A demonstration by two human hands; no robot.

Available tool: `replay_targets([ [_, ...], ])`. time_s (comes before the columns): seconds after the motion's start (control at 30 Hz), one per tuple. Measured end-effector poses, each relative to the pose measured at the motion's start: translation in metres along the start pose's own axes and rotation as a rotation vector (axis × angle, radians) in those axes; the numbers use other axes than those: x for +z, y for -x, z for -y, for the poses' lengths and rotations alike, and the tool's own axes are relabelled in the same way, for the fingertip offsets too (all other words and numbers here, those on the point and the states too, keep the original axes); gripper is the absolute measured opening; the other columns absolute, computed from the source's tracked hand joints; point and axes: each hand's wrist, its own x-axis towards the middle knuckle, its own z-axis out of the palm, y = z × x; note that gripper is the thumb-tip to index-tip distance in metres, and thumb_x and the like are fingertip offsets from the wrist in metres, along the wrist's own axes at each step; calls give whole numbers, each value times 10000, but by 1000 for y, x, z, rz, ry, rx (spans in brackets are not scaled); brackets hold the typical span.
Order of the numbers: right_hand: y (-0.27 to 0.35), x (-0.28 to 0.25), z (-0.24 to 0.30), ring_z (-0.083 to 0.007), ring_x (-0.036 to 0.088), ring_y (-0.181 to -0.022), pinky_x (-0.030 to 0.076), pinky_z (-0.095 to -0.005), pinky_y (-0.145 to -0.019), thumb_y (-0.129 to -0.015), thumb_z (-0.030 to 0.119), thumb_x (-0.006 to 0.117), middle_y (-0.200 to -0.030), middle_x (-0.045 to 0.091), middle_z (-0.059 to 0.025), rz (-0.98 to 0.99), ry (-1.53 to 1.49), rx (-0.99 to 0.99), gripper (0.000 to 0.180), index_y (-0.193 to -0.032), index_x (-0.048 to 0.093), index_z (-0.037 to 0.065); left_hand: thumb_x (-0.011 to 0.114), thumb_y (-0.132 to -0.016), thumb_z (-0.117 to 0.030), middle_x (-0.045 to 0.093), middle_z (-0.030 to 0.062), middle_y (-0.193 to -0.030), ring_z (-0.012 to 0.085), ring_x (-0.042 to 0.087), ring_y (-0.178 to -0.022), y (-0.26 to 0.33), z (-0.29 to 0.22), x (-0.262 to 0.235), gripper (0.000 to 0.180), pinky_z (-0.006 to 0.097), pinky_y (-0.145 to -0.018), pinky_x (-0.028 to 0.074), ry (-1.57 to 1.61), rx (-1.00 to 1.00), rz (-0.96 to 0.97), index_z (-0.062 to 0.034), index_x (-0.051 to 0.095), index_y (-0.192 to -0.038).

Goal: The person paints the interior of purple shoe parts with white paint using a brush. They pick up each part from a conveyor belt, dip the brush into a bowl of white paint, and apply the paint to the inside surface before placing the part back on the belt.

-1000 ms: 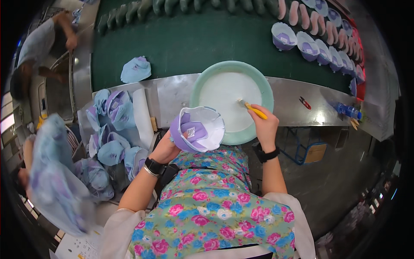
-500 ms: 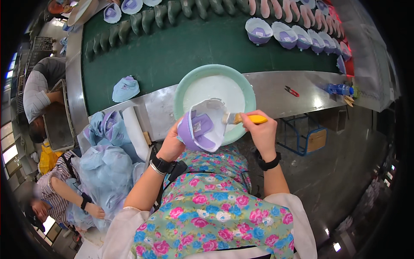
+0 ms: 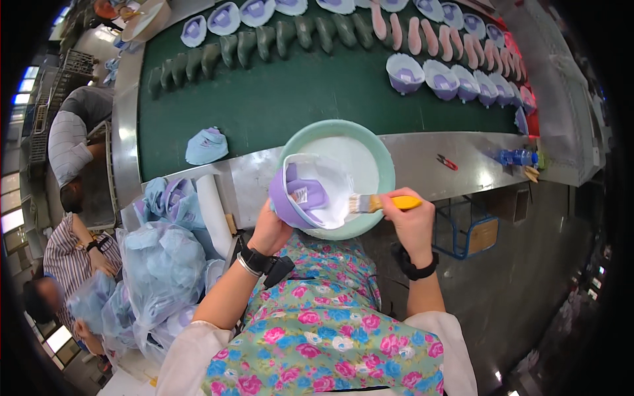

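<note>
My left hand is closed round the outer side of a purple shoe upper, which is tilted so that its white inside and a small label show. In my right hand is a paintbrush with a yellow handle, gripped between thumb and fingers. Its pale bristles touch the upper's white inner side near the right edge. Both hands are over the near part of a light green basin holding white liquid. The upper hides the basin's near left part.
A green conveyor belt carries rows of dark shoe lasts, pink insoles and more uppers. On the metal ledge lie red snips and a blue bottle. Bagged uppers lie at left, near a co-worker's striped sleeve.
The brush has moved down along the upper's inner side, and the upper has turned slightly. The whole view has shifted, with the belt lower. A co-worker's arms at left have changed position.
</note>
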Motion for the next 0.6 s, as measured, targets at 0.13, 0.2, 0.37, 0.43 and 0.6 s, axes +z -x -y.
replay_targets([
  [0.13, 0, -22, 33, -58, 570, -659, 464, -214, -599, -785, 22, 700, -712, 648, -42, -35, 4, -130, 72, -838, 670, -17, 544, -870, -187, 614, 36, -878, 188, 612, -705, 0, -8, 3, 260, 296, -583, 491, 121, -222, -96, -64, 544, -1100],
  [0.2, 4, -31, 55, -112, 629, -716, 490, -232, -643, -761, 12, 720, -805, 684, -73, 130, -8, -213, 109, -861, 681, -10, 528, -865, -206, 615, 71, -967, 216, 617, -814, 0, -7, 14, 315, 341, -686, 504, 89, -305, -52, -56, 536, -1141],
  [0.37, -1, -11, 88, -137, 644, -720, 496, -243, -650, -735, 47, 755, -830, 685, -83, 485, -134, -579, 165, -880, 690, 3, 513, -890, -180, 593, 141, -1166, 259, 592, -1089, -2, 15, 36, 351, 431, -955, 484, -83, -352, 341, -42, 540, -1212],
  [0.43, -4, -23, 76, -136, 642, -714, 495, -245, -647, -745, 47, 746, -827, 686, -82, 388, -95, -427, 148, -875, 691, 3, 541, -891, -172, 591, 117, -1164, 234, 588, -1083, -8, 23, 49, 353, 399, -949, 486, -136, -471, 365, -52, 534, -1223],
  [0.6, -9, -68, 10, -69, 592, -615, 467, -226, -573, -769, 76, 723, -648, 648, -47, 74, -4, -63, 93, -777, 669, 1, 539, -906, -186, 628, 69, -1073, 153, 612, -883, -41, 26, 42, 319, 314, -726, 506, -168, -677, 217, -79, 549, -1206],
])
